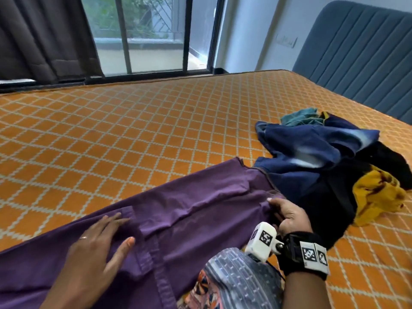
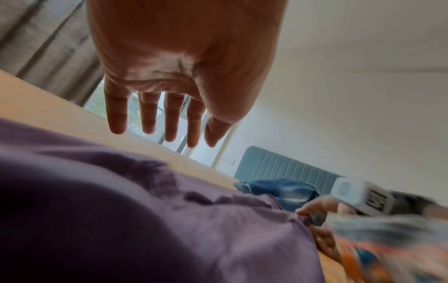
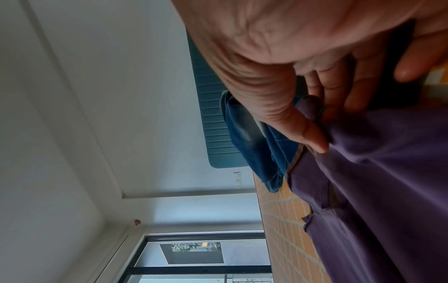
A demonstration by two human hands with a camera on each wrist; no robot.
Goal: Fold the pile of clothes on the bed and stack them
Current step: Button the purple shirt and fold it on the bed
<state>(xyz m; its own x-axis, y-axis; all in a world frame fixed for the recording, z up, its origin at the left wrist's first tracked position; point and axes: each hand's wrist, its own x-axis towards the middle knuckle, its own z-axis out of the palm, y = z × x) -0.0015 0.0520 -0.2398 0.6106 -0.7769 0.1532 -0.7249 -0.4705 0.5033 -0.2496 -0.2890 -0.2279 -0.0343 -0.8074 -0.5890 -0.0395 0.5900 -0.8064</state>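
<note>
A purple garment (image 1: pixel 182 210) lies spread across the near part of the bed, running from lower left to the middle. My left hand (image 1: pixel 104 239) hovers just over its left part with straight, spread fingers (image 2: pixel 150 114). My right hand (image 1: pixel 283 210) pinches the garment's right edge between thumb and fingers (image 3: pixel 312 134). The purple cloth (image 3: pixel 387 172) bunches under that pinch. To the right sits the unfolded pile (image 1: pixel 323 157): dark blue denim, a black piece, a mustard piece (image 1: pixel 376 197) and a teal piece (image 1: pixel 301 117).
The bed (image 1: pixel 133 130) has an orange cover with a cream lattice, bare across its far and left parts. A blue padded headboard (image 1: pixel 361 52) stands at the right. A window (image 1: pixel 151 34) and a dark curtain (image 1: pixel 40 34) lie beyond the far edge. Patterned fabric (image 1: pixel 234 284) shows bottom centre.
</note>
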